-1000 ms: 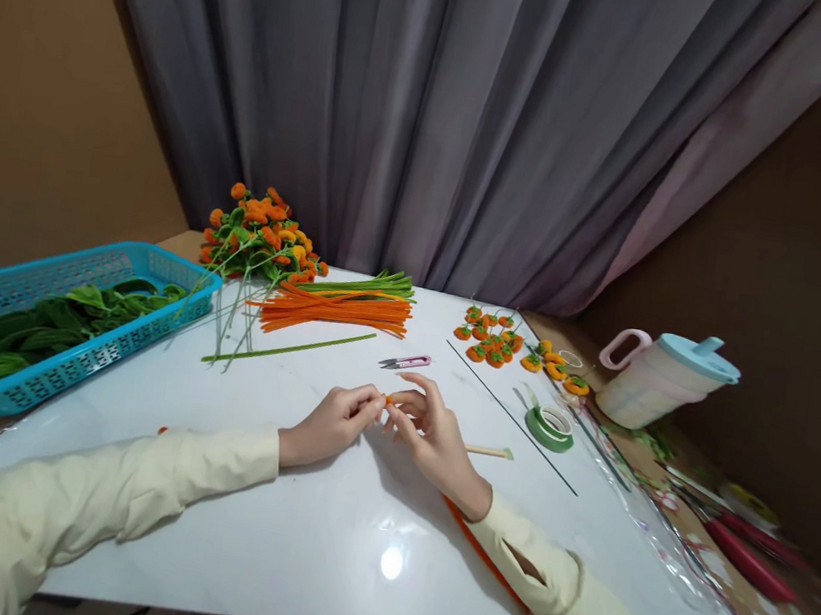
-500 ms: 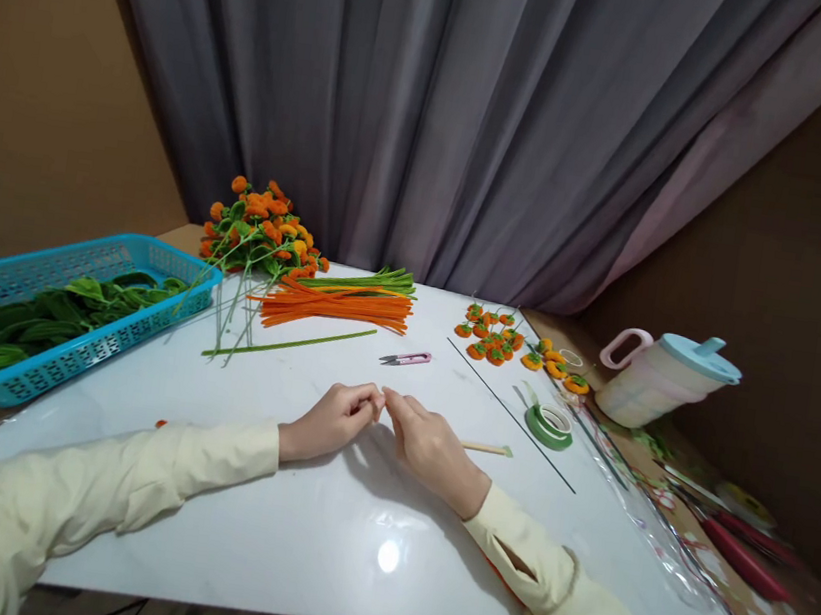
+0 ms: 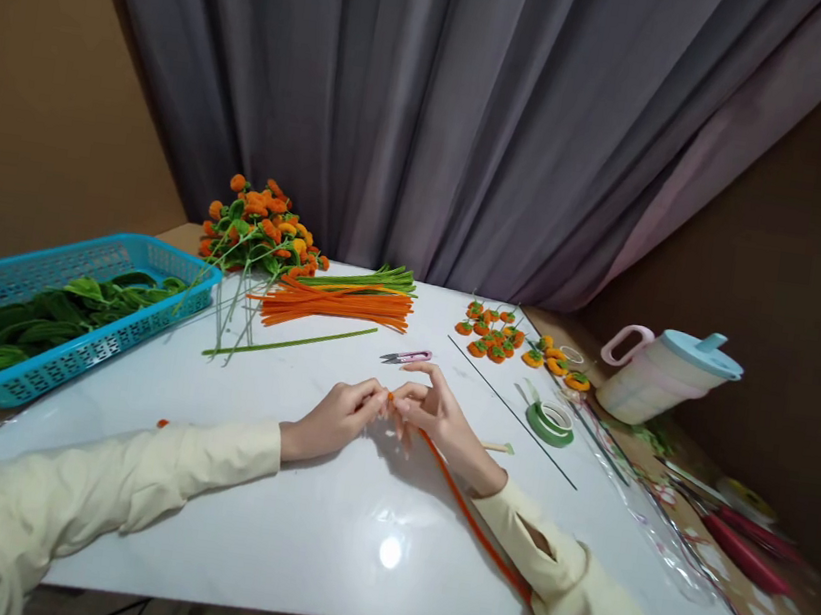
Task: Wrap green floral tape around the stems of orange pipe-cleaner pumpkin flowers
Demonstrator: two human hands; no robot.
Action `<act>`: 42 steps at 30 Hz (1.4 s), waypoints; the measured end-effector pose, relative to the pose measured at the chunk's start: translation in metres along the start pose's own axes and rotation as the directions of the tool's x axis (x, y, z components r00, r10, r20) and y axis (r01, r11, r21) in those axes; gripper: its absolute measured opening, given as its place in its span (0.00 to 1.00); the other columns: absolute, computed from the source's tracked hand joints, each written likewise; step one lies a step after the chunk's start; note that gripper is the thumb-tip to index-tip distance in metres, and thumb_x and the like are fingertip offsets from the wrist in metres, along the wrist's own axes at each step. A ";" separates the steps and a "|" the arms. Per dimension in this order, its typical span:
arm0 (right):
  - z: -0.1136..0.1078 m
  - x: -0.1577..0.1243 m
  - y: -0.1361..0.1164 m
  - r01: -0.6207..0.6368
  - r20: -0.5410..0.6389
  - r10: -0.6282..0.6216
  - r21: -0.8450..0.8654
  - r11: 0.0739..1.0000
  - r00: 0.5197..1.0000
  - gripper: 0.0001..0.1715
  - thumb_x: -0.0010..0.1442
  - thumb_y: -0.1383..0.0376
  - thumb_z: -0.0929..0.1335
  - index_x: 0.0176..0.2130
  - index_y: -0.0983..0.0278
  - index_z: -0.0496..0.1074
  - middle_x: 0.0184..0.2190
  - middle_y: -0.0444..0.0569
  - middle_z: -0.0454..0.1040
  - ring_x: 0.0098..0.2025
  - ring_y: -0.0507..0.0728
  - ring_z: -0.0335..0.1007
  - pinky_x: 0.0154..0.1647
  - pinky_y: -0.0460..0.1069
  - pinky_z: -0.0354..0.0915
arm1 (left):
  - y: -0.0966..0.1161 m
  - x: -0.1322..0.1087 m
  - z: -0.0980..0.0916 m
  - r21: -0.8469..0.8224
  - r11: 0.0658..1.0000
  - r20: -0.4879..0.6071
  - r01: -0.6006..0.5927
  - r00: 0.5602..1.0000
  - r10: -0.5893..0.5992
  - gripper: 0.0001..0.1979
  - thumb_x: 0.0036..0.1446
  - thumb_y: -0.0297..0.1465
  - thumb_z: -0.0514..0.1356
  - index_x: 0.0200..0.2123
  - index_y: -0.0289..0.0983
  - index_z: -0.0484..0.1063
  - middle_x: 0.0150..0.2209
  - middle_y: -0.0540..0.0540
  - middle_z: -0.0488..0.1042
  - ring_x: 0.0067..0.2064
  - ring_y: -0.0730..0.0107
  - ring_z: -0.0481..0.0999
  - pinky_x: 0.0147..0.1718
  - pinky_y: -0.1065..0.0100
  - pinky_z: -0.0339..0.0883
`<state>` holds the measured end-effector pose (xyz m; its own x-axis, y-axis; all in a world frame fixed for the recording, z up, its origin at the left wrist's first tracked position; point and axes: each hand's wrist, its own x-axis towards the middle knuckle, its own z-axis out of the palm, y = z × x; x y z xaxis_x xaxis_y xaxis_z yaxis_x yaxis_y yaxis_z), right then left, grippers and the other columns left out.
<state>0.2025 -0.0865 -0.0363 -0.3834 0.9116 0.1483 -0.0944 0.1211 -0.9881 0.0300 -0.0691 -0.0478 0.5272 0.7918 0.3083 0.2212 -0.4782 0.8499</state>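
Note:
An orange pipe cleaner [image 3: 467,519] trails from between my hands, under my right wrist and sleeve, toward the table's near edge. My left hand [image 3: 344,418] pinches its far end, where a small orange bit shows at the fingertips. Close against it, my right hand [image 3: 447,423] holds the same pipe cleaner between thumb and fingers, its index finger raised and arched. Just beyond the hands lie pink-handled thread snips [image 3: 408,357]. Partly behind my right wrist is a thin pale stick [image 3: 498,447] with a greenish tip.
At left stands a blue basket [image 3: 82,360] of green leaves. Behind are orange flowers [image 3: 262,227], orange pipe cleaners [image 3: 339,306] and a single green one [image 3: 292,342]. On the right are small flower heads [image 3: 497,339], green tape [image 3: 551,423], a dark wire [image 3: 510,411], a lidded cup [image 3: 662,381] and red-handled pliers [image 3: 745,551].
My right hand has turned and lifted its index finger, shifting slightly right. The orange pipe cleaner, mostly hidden before, now shows below my right wrist. My left hand stays almost in place.

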 end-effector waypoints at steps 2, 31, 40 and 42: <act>-0.002 0.001 -0.001 -0.045 0.021 0.043 0.121 0.992 0.999 0.24 0.56 0.59 0.70 0.46 0.59 0.56 0.27 0.40 0.71 0.19 0.49 0.64 0.13 0.43 0.64 | 0.000 0.000 0.000 -0.010 1.000 0.018 0.005 1.000 -0.005 0.15 0.63 0.37 0.46 0.27 0.37 0.62 0.19 0.55 0.59 0.22 0.76 0.58 0.23 0.73 0.55; 0.008 -0.002 0.006 0.021 -0.150 -0.015 0.042 0.999 0.989 0.21 0.53 0.58 0.72 0.38 0.59 0.56 0.24 0.37 0.72 0.15 0.47 0.62 0.12 0.43 0.65 | -0.002 -0.001 0.001 0.073 0.997 0.029 -0.030 0.999 0.028 0.13 0.62 0.36 0.45 0.27 0.38 0.59 0.21 0.54 0.61 0.24 0.73 0.60 0.27 0.71 0.57; 0.010 -0.003 0.005 0.044 -0.165 -0.040 0.017 0.999 0.985 0.19 0.54 0.59 0.71 0.37 0.60 0.57 0.24 0.38 0.71 0.15 0.47 0.61 0.12 0.42 0.64 | 0.000 -0.002 0.000 0.035 0.999 0.066 -0.019 0.998 0.016 0.13 0.63 0.36 0.44 0.27 0.39 0.56 0.22 0.55 0.58 0.24 0.73 0.59 0.26 0.70 0.54; 0.011 -0.003 0.005 0.049 -0.167 -0.046 0.017 0.999 0.985 0.19 0.54 0.59 0.71 0.37 0.60 0.57 0.24 0.38 0.71 0.15 0.47 0.61 0.12 0.42 0.64 | 0.000 -0.003 0.000 0.019 1.000 0.078 -0.014 0.997 0.012 0.14 0.63 0.37 0.43 0.26 0.39 0.55 0.22 0.55 0.57 0.23 0.73 0.58 0.26 0.70 0.54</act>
<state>0.1933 -0.0927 -0.0410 -0.2195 0.9580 0.1846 -0.1287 0.1591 -0.9788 0.0282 -0.0713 -0.0484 0.5922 0.7540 0.2842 0.2298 -0.4962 0.8373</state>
